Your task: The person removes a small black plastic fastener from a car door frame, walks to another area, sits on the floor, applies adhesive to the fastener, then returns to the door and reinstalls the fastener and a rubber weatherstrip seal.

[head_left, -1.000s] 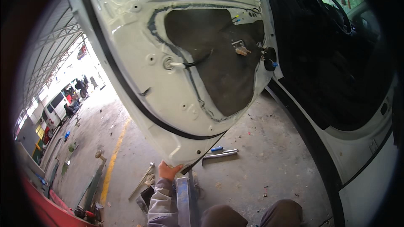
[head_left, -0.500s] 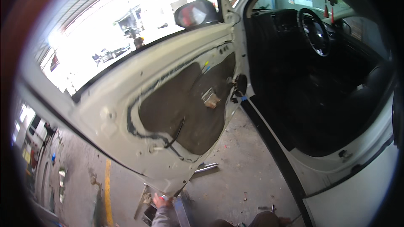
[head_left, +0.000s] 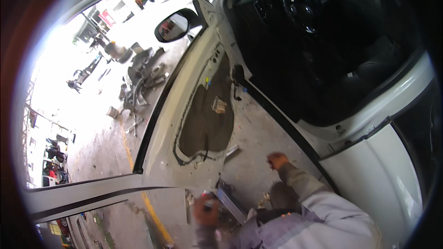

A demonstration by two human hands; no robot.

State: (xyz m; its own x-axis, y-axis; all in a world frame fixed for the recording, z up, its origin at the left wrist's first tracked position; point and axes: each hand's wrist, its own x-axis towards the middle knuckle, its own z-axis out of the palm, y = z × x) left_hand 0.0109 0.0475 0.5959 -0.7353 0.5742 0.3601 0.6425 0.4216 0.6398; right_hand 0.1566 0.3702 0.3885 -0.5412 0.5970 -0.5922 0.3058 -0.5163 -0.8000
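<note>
Car door [head_left: 184, 124]: glossy white painted metal; floor [head_left: 258, 133]: rough concrete.

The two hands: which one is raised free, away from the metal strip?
The right hand, closed, held up over the bare concrete floor with nothing visibly in it. The left hand, blurred, is low at the metal strip.

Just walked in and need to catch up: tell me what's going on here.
A person in grey sleeves is crouched by a white car's open door, whose inner trim is off. The blurred left hand is at a flat metal part below the door. The right hand hovers over the concrete floor, apparently holding nothing.
</note>
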